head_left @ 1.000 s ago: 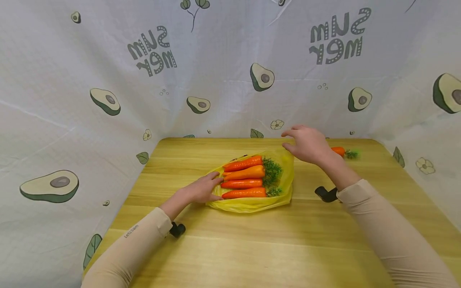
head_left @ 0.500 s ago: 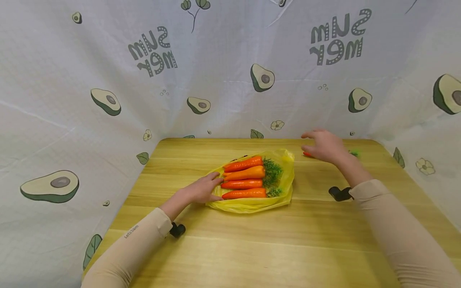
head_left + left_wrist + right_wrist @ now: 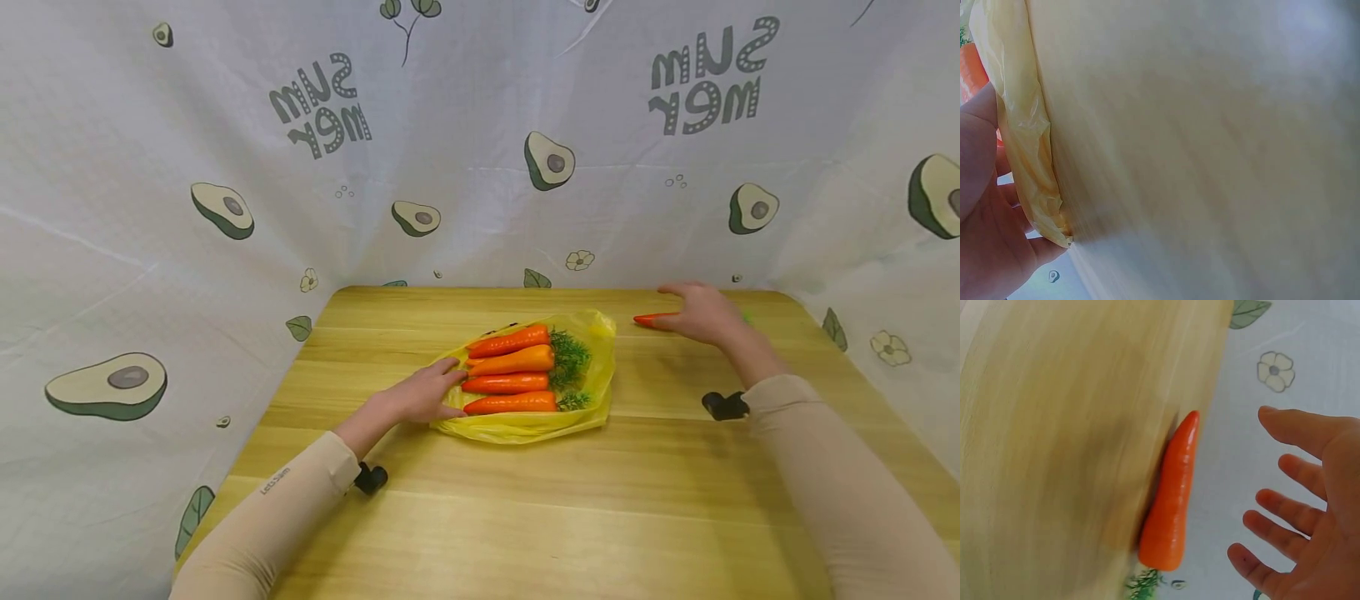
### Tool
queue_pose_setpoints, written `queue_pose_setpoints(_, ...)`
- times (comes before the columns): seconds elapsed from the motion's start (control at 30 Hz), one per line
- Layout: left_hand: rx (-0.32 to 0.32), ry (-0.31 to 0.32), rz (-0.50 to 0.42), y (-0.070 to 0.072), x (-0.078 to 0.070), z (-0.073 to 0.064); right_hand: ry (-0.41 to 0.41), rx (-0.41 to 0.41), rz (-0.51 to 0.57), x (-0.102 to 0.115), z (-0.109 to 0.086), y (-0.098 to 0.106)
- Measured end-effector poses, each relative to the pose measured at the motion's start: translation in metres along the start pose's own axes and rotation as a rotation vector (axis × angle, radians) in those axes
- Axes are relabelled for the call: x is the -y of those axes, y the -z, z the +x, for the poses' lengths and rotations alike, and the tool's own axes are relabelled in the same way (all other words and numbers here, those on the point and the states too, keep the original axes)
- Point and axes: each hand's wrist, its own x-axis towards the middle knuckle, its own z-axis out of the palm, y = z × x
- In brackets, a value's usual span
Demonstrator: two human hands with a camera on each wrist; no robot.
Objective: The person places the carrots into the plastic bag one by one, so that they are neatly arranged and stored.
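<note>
Several orange carrots [image 3: 510,383] with green tops lie side by side on an opened yellow plastic bag [image 3: 517,431]. My left hand [image 3: 423,393] rests at the bag's left edge by the carrot tips, fingers spread; in the left wrist view, its fingers touch the bag's crumpled rim [image 3: 1029,125]. My right hand [image 3: 701,315] hovers over a single carrot [image 3: 1169,500] near the table's back right. The right wrist view shows its fingers spread apart and that carrot lying free of them. In the head view, the hand covers most of this carrot.
The wooden table [image 3: 525,517] bears the bag near its middle. A white cloth [image 3: 465,100] with avocado prints hangs behind the table and along its sides. Black wrist mounts [image 3: 725,406] stick out below both sleeves.
My right hand has moved right, away from above the bag's right end, and lowered over the single carrot. My left hand, the bag and its carrots stay in place.
</note>
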Motion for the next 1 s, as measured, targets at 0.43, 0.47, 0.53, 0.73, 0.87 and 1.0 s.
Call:
queue_pose_setpoints(0.43, -0.005, 0.006, 0.018, -0.003, 0.003, 0.002, -0.058, 0.062, 0.047, -0.033, 0.002, -0.011)
queue_pose_setpoints(0.47, -0.005, 0.007, 0.018, -0.003, 0.003, 0.002, -0.060, 0.065, 0.052, -0.037, 0.002, -0.013)
queue_pose_setpoints(0.53, -0.004, 0.008, 0.019, -0.004, 0.003, 0.003, -0.058, 0.064, 0.046, -0.044, 0.003, -0.016)
queue_pose_setpoints(0.73, -0.001, 0.010, 0.018, -0.005, 0.004, 0.004, -0.058, 0.074, 0.021, -0.058, 0.003, -0.021)
queue_pose_setpoints(0.87, -0.007, 0.004, 0.025, -0.005, 0.005, 0.005, -0.090, 0.105, 0.026, -0.063, 0.004, -0.020)
queue_pose_setpoints(1.0, -0.009, -0.003, 0.023, -0.006, 0.006, 0.006, -0.125, 0.132, 0.024, -0.067, 0.003, -0.019)
